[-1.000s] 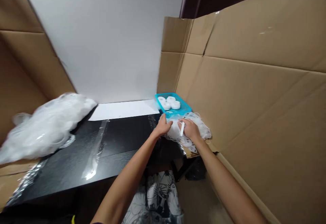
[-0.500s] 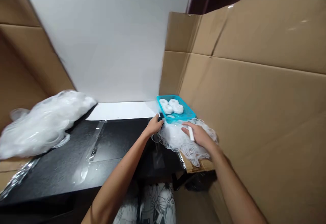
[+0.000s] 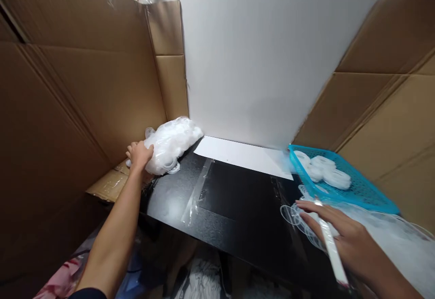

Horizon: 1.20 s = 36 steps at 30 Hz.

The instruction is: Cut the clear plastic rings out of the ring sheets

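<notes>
The heap of translucent white rings (image 3: 173, 142) is set on the black tabletop (image 3: 238, 199) at 10 o'clock, its long axis running from about 8 to 2 o'clock. From the left hand (image 3: 140, 154), which is much the nearer, most of the heap is found at 2 o'clock; its near-left edge is met by the hand. The fingers there are partly spread, and whether any rings are gripped cannot be told. The right hand (image 3: 350, 240) is placed well apart, at 4 o'clock, with fingers loosely extended and a slim white stick (image 3: 331, 249) held against them, tilted from 11 to 5 o'clock. Beneath and beside that hand a second heap of clear rings (image 3: 390, 235) is spread. Just beyond, toward 1 o'clock, white ring-shaped coils (image 3: 336, 179) are contained in a turquoise plastic basket (image 3: 367, 197). A white paper strip (image 3: 241, 154) is laid at 12 o'clock. No brand, label or writing can be read.
</notes>
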Motion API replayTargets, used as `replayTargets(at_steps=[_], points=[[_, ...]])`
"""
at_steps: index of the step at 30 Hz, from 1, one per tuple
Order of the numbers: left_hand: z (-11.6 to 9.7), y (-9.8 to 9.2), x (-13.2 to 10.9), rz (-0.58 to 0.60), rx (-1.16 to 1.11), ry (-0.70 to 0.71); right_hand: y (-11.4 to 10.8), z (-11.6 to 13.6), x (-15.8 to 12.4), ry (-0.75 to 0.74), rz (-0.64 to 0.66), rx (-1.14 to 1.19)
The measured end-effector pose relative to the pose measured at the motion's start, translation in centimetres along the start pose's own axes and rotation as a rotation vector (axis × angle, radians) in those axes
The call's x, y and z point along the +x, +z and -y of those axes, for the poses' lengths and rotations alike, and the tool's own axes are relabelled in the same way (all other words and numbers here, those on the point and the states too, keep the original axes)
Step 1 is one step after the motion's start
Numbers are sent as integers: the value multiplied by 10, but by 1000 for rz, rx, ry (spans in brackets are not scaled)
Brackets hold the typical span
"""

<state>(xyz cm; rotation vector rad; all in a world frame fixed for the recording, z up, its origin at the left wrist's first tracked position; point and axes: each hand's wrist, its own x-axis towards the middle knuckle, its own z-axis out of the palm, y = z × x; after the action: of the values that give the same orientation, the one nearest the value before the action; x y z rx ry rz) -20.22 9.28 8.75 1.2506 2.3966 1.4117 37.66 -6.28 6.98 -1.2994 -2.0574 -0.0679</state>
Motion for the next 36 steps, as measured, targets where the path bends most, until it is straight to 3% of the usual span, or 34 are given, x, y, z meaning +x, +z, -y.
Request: replayTargets(at_steps=[5, 8, 11, 13, 15, 19, 23, 26, 29, 36], points=[[29, -20, 26, -19, -194, 16, 81, 78, 65, -258, 166, 161], [27, -21, 33, -80, -427, 53, 122, 120, 107, -332, 318, 265], [10, -18, 42, -124, -699, 40, 163, 157, 158, -336, 386, 423], [-8, -15, 45, -118, -856, 35, 191, 177, 197, -257, 363, 516], [-28, -11, 45, -74, -966, 50, 219, 193, 235, -216, 260, 559], [-68, -11, 27, 76, -1069, 145, 255, 209, 290, -277, 62, 573], [-97, -21, 2, 324, -1073, 336, 251, 208, 307, -374, 31, 697], [-108, -30, -10, 408, -1015, 387, 230, 204, 299, -439, 131, 791], [-110, -33, -19, 435, -1005, 370, 209, 200, 285, -384, 220, 858], [-104, -22, -53, 518, -1093, 248, 178, 198, 249, -266, 54, 829]])
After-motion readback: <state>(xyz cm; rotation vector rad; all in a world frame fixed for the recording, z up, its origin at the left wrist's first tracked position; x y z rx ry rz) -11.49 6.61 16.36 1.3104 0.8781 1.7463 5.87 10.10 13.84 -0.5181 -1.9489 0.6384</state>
